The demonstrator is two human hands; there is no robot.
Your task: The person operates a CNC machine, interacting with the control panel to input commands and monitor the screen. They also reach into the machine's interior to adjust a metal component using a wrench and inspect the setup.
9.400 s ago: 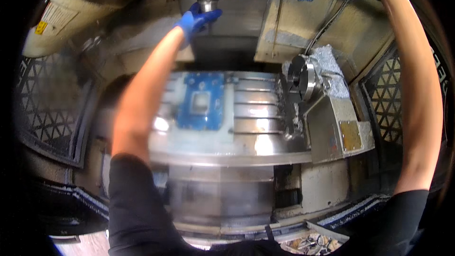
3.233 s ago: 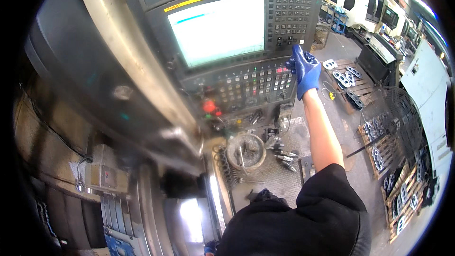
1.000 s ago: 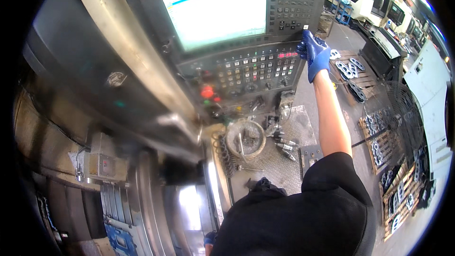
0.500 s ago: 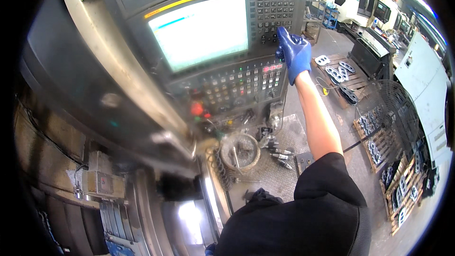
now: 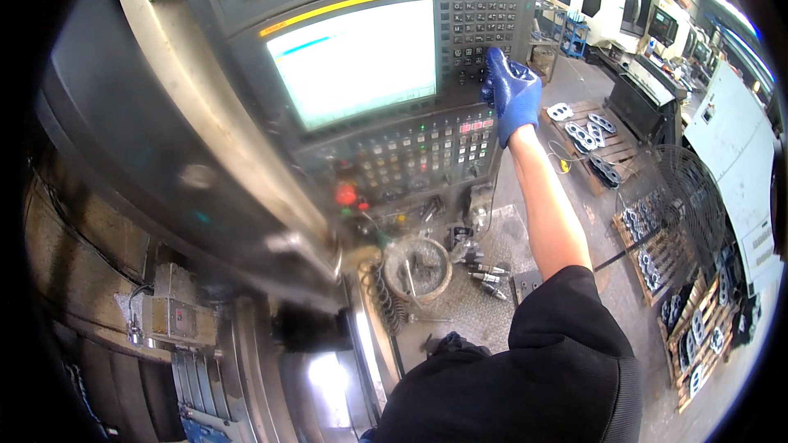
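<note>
Step in hand (judged from posture): key entry. The right hand (image 5: 513,98), in a blue coated glove, reaches the black keypad with small square keys (image 5: 484,21), located to the right of the rectangular, white-lit screen (image 5: 361,66). 1 digit extends upward over the lower right keys; contact cannot be confirmed. The other fingers curl toward the palm; no held object is visible, and how far they close cannot be told. The next move calls for aligning the fingertip with 1 key only (adjacent keys are close). The keypad lies directly ahead of the fingers, mostly above and left of them. The left hand is not discernible.
</note>
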